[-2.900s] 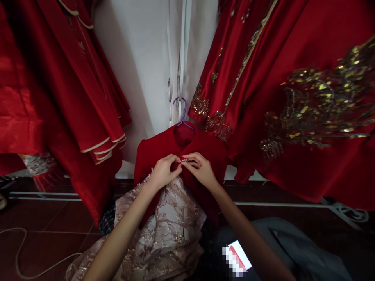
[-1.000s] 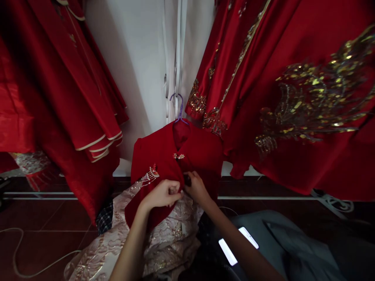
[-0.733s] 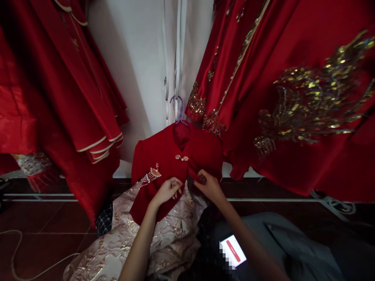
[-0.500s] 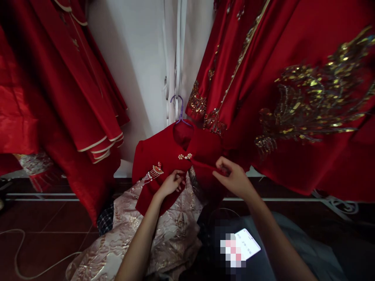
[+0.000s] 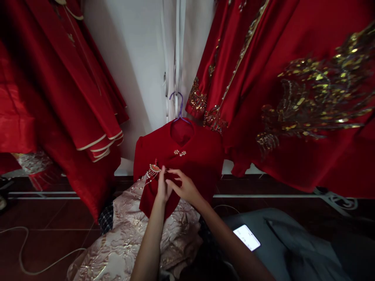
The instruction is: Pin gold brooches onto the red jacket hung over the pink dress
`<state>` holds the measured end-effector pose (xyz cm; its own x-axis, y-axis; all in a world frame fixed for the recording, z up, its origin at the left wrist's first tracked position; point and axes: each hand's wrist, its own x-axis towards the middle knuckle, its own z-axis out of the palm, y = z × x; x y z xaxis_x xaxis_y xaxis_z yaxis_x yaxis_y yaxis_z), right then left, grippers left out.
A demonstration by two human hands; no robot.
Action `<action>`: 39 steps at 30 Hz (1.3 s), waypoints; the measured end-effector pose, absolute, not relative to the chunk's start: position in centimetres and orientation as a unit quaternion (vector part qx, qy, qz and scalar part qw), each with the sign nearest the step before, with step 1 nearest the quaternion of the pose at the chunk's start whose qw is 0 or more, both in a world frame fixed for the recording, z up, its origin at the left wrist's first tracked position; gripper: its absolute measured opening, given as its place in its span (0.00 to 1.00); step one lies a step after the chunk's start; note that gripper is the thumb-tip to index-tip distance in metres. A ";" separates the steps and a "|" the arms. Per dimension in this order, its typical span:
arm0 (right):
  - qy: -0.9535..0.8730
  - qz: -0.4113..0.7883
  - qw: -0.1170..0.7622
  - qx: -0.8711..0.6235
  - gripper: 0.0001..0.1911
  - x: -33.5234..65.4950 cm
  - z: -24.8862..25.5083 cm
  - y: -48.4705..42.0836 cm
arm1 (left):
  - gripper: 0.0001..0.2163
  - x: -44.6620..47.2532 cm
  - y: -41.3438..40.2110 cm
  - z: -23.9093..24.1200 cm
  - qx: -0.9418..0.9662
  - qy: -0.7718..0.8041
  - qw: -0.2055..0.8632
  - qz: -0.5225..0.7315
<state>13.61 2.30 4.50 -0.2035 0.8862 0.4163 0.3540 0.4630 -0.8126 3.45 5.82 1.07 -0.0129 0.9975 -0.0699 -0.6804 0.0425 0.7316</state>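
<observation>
A small red velvet top [image 5: 193, 160] hangs from a purple hanger [image 5: 179, 109] against the white wall, with a pearl clasp [image 5: 179, 153] at its collar and a beaded tassel brooch [image 5: 152, 170] on its left front. My left hand [image 5: 163, 186] lies on the front flap just right of the brooch, fingers stretched upward. My right hand [image 5: 185, 186] rests flat on the cloth beside it, fingers spread and pointing left. Neither hand grips anything that I can see.
Long red gowns hang on both sides, the right one [image 5: 293, 97] with gold sequin embroidery. A pink-gold brocade skirt [image 5: 131, 242] spreads below the top. A lit phone [image 5: 246, 237] lies on grey cloth on my lap. A white cable [image 5: 26, 249] trails over the dark red floor.
My hands fastened the collar clasp, then worked lower on the flap. The right hand drew the right front aside, then came back; both hands now lie flat on the closed front.
</observation>
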 end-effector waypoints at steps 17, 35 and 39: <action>-0.643 0.204 0.516 -0.528 0.23 12.3 4.3 2.9 | 0.17 -2.4 4.8 4.3 0.542 0.411 0.514 0.523; -0.615 0.338 0.572 -0.424 0.12 12.5 6.1 4.1 | 0.20 -2.2 7.0 2.2 0.471 0.406 0.405 0.670; -0.621 0.325 0.577 -0.421 0.12 10.9 6.3 5.8 | 0.19 -2.4 7.1 2.3 0.451 0.413 0.432 0.663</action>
